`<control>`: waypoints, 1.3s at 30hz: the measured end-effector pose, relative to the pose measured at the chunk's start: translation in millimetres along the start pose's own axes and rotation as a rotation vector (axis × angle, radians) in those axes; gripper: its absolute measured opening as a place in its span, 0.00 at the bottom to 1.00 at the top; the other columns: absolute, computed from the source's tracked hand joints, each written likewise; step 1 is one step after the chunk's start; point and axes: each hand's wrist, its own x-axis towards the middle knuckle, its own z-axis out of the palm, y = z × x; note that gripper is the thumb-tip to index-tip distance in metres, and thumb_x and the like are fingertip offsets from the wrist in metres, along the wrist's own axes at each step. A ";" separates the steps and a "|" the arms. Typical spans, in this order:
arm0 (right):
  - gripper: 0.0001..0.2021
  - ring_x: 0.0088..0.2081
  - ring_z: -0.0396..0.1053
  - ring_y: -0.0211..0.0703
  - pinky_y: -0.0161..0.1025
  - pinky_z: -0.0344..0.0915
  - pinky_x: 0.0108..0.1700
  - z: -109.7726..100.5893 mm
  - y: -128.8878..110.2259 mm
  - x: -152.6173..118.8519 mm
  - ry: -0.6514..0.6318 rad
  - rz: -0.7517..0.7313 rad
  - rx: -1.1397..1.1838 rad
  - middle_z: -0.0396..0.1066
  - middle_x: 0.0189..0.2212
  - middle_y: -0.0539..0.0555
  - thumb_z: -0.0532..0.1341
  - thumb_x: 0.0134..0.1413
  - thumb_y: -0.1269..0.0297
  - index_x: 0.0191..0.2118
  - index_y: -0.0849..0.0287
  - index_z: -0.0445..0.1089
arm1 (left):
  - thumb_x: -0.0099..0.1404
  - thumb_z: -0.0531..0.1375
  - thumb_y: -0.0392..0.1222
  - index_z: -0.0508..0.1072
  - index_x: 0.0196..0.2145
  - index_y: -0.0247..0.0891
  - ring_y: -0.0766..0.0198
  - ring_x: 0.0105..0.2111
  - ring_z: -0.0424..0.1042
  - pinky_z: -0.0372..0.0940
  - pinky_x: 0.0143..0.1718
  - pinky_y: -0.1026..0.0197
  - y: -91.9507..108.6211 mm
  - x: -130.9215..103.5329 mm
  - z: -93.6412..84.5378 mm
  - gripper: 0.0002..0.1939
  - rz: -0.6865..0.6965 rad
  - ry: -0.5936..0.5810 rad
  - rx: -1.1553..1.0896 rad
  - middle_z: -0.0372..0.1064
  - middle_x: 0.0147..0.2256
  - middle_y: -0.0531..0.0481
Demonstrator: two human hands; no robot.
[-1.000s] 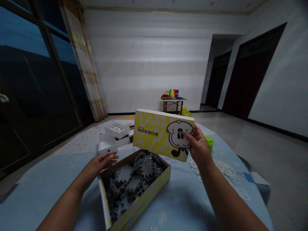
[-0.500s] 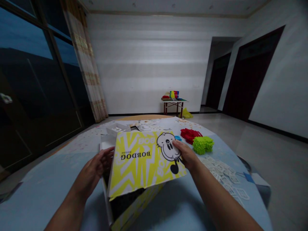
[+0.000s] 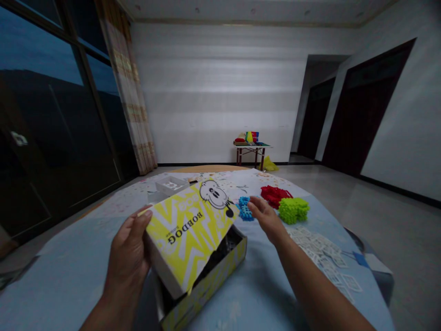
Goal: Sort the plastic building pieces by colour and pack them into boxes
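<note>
My left hand [image 3: 132,248] grips the left edge of a yellow and white box lid [image 3: 193,230] printed BOBDOG. The lid lies tilted over a matching box [image 3: 220,276], whose dark inside shows along the right side. Near the lid's right corner, my right hand [image 3: 267,218] is off the cardboard, its fingers partly spread and holding nothing visible. Just left of those fingertips lies a blue knobbly bundle [image 3: 245,209]. Beyond and to the right of the hand are a red bundle [image 3: 275,196] and a lime green bundle [image 3: 294,210].
Many small pale squares [image 3: 320,250] are scattered on the right of the light blue tablecloth [image 3: 241,299]. A whitish open tray [image 3: 172,184] stands behind the lid. Far off, a small table [image 3: 253,146] with colourful items stands by the wall.
The lid has turned and shifted left, showing more of the open box and the blue bundle. My right hand has let go of it, while my left hand has taken hold of its left edge.
</note>
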 end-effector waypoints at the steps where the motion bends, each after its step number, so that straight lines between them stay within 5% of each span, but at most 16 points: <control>1: 0.24 0.37 0.71 0.42 0.36 0.68 0.33 0.5 -4.3 -2.8 -0.064 0.012 -0.014 0.73 0.40 0.58 0.63 0.43 0.46 0.41 0.60 0.69 | 0.49 0.65 0.40 0.71 0.38 0.38 0.64 0.27 0.73 0.71 0.30 0.63 -1.4 -4.9 5.1 0.16 0.100 0.057 -0.049 0.73 0.28 0.54; 4: 0.24 0.20 0.66 0.33 0.28 0.59 0.17 9.1 -17.0 -19.2 -0.429 0.154 0.001 0.73 0.25 0.54 0.58 0.48 0.42 0.34 0.63 0.70 | 0.53 0.64 0.42 0.69 0.42 0.42 0.65 0.36 0.73 0.69 0.40 0.62 -5.4 -22.4 19.9 0.17 0.249 0.115 -0.148 0.72 0.35 0.55; 7: 0.25 0.19 0.68 0.33 0.26 0.59 0.15 26.4 -24.0 -39.7 -0.732 0.279 0.054 0.73 0.24 0.54 0.57 0.48 0.42 0.34 0.63 0.70 | 0.59 0.60 0.46 0.62 0.50 0.46 0.60 0.48 0.68 0.66 0.47 0.59 -11.2 -41.2 30.5 0.21 0.259 0.033 -0.125 0.69 0.47 0.50; 9: 0.23 0.22 0.71 0.36 0.27 0.62 0.17 38.6 -26.0 -49.8 -0.786 0.284 0.133 0.74 0.27 0.55 0.59 0.47 0.44 0.36 0.63 0.71 | 0.61 0.58 0.47 0.57 0.54 0.48 0.57 0.53 0.65 0.66 0.48 0.57 -18.2 -52.8 33.8 0.24 0.267 -0.035 -0.041 0.64 0.54 0.48; 12: 0.21 0.27 0.73 0.39 0.28 0.66 0.20 52.3 -26.8 -55.3 -0.692 0.264 0.347 0.75 0.32 0.55 0.62 0.47 0.48 0.39 0.62 0.70 | 0.61 0.57 0.49 0.53 0.55 0.50 0.56 0.53 0.65 0.67 0.47 0.56 -33.7 -66.5 33.2 0.26 0.262 -0.082 0.119 0.62 0.56 0.47; 16: 0.17 0.31 0.73 0.41 0.32 0.70 0.25 56.7 -22.0 -45.5 -0.388 0.348 0.661 0.75 0.32 0.55 0.62 0.49 0.53 0.39 0.62 0.70 | 0.58 0.59 0.51 0.54 0.55 0.48 0.57 0.51 0.67 0.65 0.49 0.56 -50.5 -78.4 28.4 0.29 0.178 -0.191 0.202 0.65 0.54 0.45; 20: 0.06 0.30 0.73 0.41 0.34 0.72 0.31 44.4 -10.4 -26.9 -0.174 0.418 0.788 0.75 0.27 0.53 0.62 0.48 0.64 0.31 0.61 0.69 | 0.54 0.60 0.53 0.62 0.53 0.41 0.56 0.34 0.75 0.69 0.35 0.57 -38.0 -76.7 22.7 0.30 0.042 -0.386 0.442 0.75 0.40 0.43; 23: 0.08 0.34 0.74 0.44 0.38 0.72 0.36 29.1 -3.1 -16.4 -0.236 0.455 0.773 0.76 0.28 0.56 0.60 0.47 0.66 0.34 0.63 0.70 | 0.54 0.59 0.55 0.75 0.35 0.39 0.57 0.26 0.73 0.67 0.31 0.58 -14.2 -53.9 12.5 0.18 0.157 -0.306 0.685 0.74 0.26 0.47; 25: 0.12 0.37 0.74 0.48 0.41 0.72 0.38 20.4 -0.6 -13.1 -0.350 0.493 0.756 0.76 0.30 0.58 0.59 0.47 0.64 0.38 0.65 0.70 | 0.54 0.58 0.54 0.75 0.34 0.41 0.55 0.34 0.73 0.66 0.38 0.58 -2.8 -28.5 2.1 0.16 0.319 -0.117 0.729 0.75 0.32 0.48; 27: 0.14 0.39 0.74 0.50 0.43 0.71 0.40 15.2 0.7 -12.1 -0.455 0.526 0.751 0.76 0.32 0.60 0.59 0.47 0.63 0.39 0.65 0.69 | 0.54 0.59 0.53 0.74 0.39 0.42 0.53 0.44 0.70 0.63 0.47 0.57 0.4 -0.8 -9.8 0.18 0.342 -0.055 0.763 0.74 0.42 0.47; 30: 0.16 0.40 0.74 0.51 0.44 0.70 0.41 14.3 1.9 -13.0 -0.545 0.553 0.753 0.76 0.34 0.61 0.59 0.46 0.63 0.41 0.66 0.69 | 0.53 0.59 0.55 0.72 0.45 0.40 0.51 0.52 0.65 0.55 0.55 0.54 -5.5 31.6 -27.2 0.24 0.157 -0.025 0.685 0.68 0.52 0.44; 34: 0.15 0.40 0.74 0.50 0.44 0.70 0.43 19.2 2.6 -12.8 -0.562 0.546 0.756 0.76 0.35 0.60 0.60 0.47 0.62 0.40 0.66 0.68 | 0.54 0.59 0.57 0.75 0.43 0.36 0.50 0.49 0.68 0.59 0.52 0.53 -10.4 47.1 -43.5 0.25 -0.195 -0.221 0.625 0.71 0.48 0.41; 39: 0.17 0.41 0.73 0.51 0.46 0.70 0.42 30.8 0.4 -11.3 -0.438 0.436 0.759 0.76 0.35 0.60 0.63 0.47 0.56 0.40 0.64 0.68 | 0.51 0.63 0.52 0.76 0.42 0.36 0.53 0.45 0.71 0.66 0.40 0.60 -5.2 45.1 -44.8 0.23 -0.271 -0.269 0.529 0.72 0.47 0.43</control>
